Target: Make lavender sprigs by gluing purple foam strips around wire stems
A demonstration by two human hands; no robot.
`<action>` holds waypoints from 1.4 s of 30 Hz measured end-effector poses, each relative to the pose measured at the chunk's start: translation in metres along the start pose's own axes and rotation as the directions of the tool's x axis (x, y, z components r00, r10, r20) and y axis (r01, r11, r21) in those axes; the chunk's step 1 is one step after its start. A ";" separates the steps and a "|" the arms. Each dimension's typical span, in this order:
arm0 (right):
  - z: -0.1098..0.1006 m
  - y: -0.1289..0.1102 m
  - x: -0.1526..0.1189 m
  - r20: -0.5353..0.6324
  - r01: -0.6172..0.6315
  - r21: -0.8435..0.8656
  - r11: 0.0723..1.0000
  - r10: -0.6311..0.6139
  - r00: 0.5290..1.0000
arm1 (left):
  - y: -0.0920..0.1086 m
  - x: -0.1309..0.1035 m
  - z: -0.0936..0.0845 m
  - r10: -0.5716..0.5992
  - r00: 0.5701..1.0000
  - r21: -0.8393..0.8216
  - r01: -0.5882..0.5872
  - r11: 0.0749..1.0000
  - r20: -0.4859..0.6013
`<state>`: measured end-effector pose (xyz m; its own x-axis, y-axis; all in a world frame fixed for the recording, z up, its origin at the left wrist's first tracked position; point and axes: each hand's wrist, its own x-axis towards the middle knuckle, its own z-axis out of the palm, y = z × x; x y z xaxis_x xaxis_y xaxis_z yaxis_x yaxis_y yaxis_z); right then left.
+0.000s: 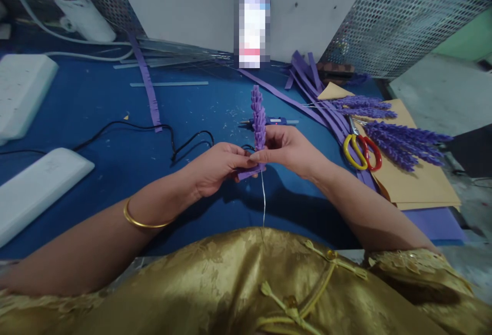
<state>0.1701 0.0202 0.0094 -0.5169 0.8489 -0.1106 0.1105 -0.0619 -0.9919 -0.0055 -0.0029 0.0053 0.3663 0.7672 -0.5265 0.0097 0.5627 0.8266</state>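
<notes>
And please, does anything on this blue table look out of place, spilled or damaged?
Nothing looks clearly spilled or damaged. Slightly untidy, though: small pale scraps lie scattered on the blue table, left of the purple flower spike, like loose debris rather than anything laid in order.

Left hand (pixel 216 169), right hand (pixel 298 150), purple flower spike (pixel 259 120) (held upright)

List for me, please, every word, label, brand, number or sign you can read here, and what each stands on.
No text can be read.
Blue pen-like tool behind the purple flower spike: pale label, too small to read.
Upright screen at the back: blurred into blocks, unreadable.
</notes>
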 end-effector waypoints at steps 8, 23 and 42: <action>-0.003 -0.002 0.002 -0.090 0.075 -0.185 0.980 -0.093 0.992 | 0.003 -0.002 -0.002 0.069 0.997 -0.020 -0.068 0.997 0.019; 0.005 -0.006 0.000 -0.137 0.095 -0.117 0.989 -0.111 0.984 | 0.002 -0.004 0.002 0.224 0.972 0.122 -0.215 0.969 -0.067; 0.000 -0.002 0.002 -0.062 -0.031 0.162 0.986 0.041 0.997 | 0.002 -0.006 0.003 0.219 0.974 0.158 -0.208 0.965 -0.058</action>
<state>0.1692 0.0223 0.0112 -0.4581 0.8766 -0.1475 -0.0123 -0.1722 -0.9850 -0.0047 -0.0075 0.0104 0.3047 0.8886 -0.3430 0.0801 0.3349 0.9388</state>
